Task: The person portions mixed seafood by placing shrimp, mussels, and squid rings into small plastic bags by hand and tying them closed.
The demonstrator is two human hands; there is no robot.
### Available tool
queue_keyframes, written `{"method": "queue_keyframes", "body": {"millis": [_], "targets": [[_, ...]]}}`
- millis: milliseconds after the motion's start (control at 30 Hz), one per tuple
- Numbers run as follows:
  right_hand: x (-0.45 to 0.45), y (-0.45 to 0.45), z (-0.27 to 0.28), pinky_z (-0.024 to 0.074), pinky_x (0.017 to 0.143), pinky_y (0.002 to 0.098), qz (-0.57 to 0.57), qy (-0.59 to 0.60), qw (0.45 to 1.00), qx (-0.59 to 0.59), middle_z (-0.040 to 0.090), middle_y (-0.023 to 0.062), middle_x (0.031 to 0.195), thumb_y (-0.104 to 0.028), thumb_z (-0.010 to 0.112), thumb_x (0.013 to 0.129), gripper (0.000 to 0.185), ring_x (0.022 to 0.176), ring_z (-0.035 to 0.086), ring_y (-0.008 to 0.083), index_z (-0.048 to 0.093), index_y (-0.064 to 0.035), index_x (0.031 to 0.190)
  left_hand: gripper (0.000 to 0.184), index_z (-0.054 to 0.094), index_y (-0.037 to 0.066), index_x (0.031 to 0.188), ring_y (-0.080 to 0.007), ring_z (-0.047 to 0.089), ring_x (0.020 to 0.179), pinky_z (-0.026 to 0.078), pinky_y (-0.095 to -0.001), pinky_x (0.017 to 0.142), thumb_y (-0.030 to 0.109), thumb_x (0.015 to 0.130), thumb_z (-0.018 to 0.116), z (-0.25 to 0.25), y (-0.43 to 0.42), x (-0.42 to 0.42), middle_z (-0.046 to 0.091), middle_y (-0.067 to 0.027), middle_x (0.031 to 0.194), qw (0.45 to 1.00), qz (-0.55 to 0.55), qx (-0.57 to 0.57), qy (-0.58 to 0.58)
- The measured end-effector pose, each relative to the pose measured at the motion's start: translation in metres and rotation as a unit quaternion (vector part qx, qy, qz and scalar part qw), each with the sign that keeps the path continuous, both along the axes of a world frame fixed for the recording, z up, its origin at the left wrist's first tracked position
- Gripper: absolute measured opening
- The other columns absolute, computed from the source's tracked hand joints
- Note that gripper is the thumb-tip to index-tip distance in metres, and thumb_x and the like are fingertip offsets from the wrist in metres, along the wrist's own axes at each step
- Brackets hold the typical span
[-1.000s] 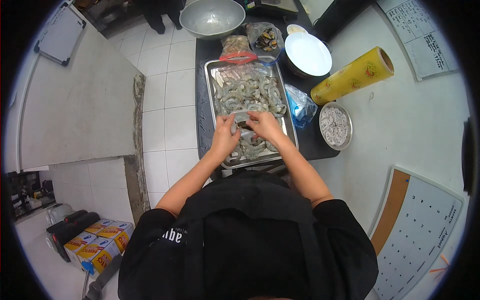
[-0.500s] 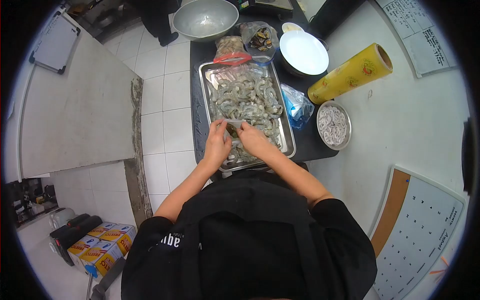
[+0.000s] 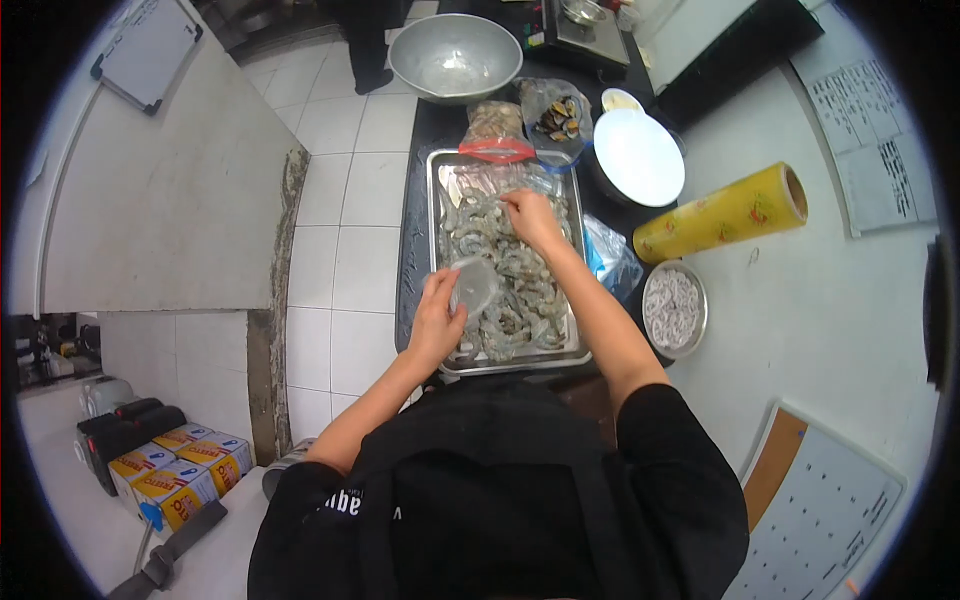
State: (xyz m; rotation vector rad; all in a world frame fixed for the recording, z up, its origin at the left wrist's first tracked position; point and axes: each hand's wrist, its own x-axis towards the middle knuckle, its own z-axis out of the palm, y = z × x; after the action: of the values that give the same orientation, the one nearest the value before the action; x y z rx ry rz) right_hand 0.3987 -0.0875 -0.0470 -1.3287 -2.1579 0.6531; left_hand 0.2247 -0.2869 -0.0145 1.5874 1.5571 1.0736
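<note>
Steadily support the clear bag [image 3: 476, 287] with your left hand [image 3: 437, 325], which pinches its side above the metal tray [image 3: 434, 215]. Your right hand [image 3: 533, 220] is at the shrimp [image 3: 515, 290] in the tray; its grip cannot be told. Handle pieces singly.

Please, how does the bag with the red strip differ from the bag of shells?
The red-strip bag holds pale brownish pieces; the shell bag holds dark and orange ones. The red-strip bag looks fuller, the shell bag looser. Both are see-through.
</note>
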Motion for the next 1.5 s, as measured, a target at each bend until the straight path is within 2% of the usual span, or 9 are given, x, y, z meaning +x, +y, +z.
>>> {"method": "queue_keyframes", "body": {"millis": [67,133,200,267,433,567,633,867,1500], "targets": [[-0.012,0.054,-0.057,0.0487,0.084,0.0378,0.045,-0.166,0.985,0.007,0.065,0.0199,0.102,-0.008,0.053,0.083,0.027,0.093,0.063,0.0341,0.065,0.0,0.106,0.051,0.046,-0.002,0.127,-0.0211,0.054,0.068,0.047,-0.0306,0.063,-0.003,0.078,0.058,-0.005,-0.001,-0.001,0.046,-0.0164,0.123,0.999,0.005,0.03,0.014],[-0.031,0.085,-0.082,0.0475,0.087,0.0381,0.004,-0.141,0.99,0.01,0.063,0.0204,0.108,-0.008,0.051,0.084,0.029,0.098,0.06,0.034,0.062,0.001,0.109,0.052,0.046,-0.002,0.129,-0.02,0.053,0.068,0.046,-0.0294,0.062,-0.002,0.079,0.059,-0.004,-0.002,-0.001,0.046,-0.0164,0.124,0.999,0.018,0.041,0.022],[-0.049,0.114,-0.097,0.0463,0.09,0.0385,-0.038,-0.112,0.993,0.006,0.06,0.0209,0.113,-0.008,0.048,0.084,0.031,0.103,0.057,0.034,0.06,0.0021,0.111,0.055,0.047,-0.001,0.129,-0.0202,0.054,0.082,0.046,-0.0273,0.064,-0.004,0.076,0.059,0.001,-0.004,0.0,0.048,-0.0154,0.121,0.999,0.036,-0.02,-0.002],[-0.052,0.138,-0.109,0.0453,0.093,0.0387,-0.056,-0.226,0.963,0.138,0.055,0.0183,0.12,-0.01,0.045,0.086,0.034,0.11,0.052,0.0324,0.056,-0.0001,0.116,0.054,0.048,0.0,0.129,-0.0193,0.054,0.079,0.045,-0.027,0.064,-0.004,0.076,0.06,-0.003,-0.006,-0.001,0.048,-0.015,0.121,0.999,0.05,-0.015,0.0],[-0.064,0.161,-0.096,0.0492,0.085,0.0402,-0.087,-0.268,0.946,0.16,0.054,0.0139,0.109,-0.012,0.054,0.083,0.02,0.105,0.052,0.0334,0.059,-0.004,0.101,0.054,0.047,-0.001,0.129,-0.0161,0.056,0.078,0.046,-0.0258,0.061,-0.004,0.077,0.061,-0.017,-0.01,-0.006,0.047,-0.015,0.122,0.995,0.077,-0.056,-0.009],[-0.062,0.167,-0.107,0.0496,0.084,0.0398,-0.133,-0.213,0.956,0.151,0.054,0.0138,0.107,-0.019,0.061,0.081,0.024,0.103,0.053,0.0329,0.059,-0.0041,0.1,0.053,0.047,-0.001,0.129,-0.0151,0.058,0.08,0.047,-0.0251,0.061,-0.005,0.077,0.06,-0.024,-0.012,-0.009,0.046,-0.0156,0.123,0.989,0.103,-0.095,-0.039],[-0.061,0.17,-0.116,0.0499,0.083,0.0397,-0.07,-0.232,0.955,0.173,0.054,0.014,0.106,-0.024,0.066,0.079,0.03,0.101,0.053,0.0329,0.059,-0.0026,0.099,0.053,0.047,-0.001,0.129,-0.0144,0.057,0.078,0.046,-0.0245,0.06,-0.005,0.078,0.06,-0.027,-0.011,-0.009,0.046,-0.0155,0.124,0.989,0.101,-0.093,-0.047],[-0.056,0.183,-0.118,0.051,0.08,0.0424,-0.085,-0.205,0.964,0.148,0.057,0.0165,0.103,-0.021,0.067,0.078,0.03,0.104,0.053,0.0335,0.058,-0.0015,0.098,0.052,0.048,-0.003,0.128,-0.0149,0.052,0.066,0.045,-0.026,0.058,-0.002,0.078,0.062,-0.023,-0.001,-0.001,0.047,-0.0159,0.123,0.995,0.089,-0.046,-0.024],[-0.052,0.18,-0.123,0.0482,0.083,0.0461,-0.091,-0.142,0.981,0.096,0.061,0.0219,0.101,-0.014,0.064,0.078,0.022,0.099,0.057,0.0381,0.06,-0.0022,0.097,0.053,0.049,-0.003,0.128,-0.013,0.051,0.07,0.044,-0.0243,0.058,-0.004,0.077,0.063,-0.022,-0.004,0.011,0.047,-0.014,0.12,0.99,0.08,-0.09,-0.073]]}}
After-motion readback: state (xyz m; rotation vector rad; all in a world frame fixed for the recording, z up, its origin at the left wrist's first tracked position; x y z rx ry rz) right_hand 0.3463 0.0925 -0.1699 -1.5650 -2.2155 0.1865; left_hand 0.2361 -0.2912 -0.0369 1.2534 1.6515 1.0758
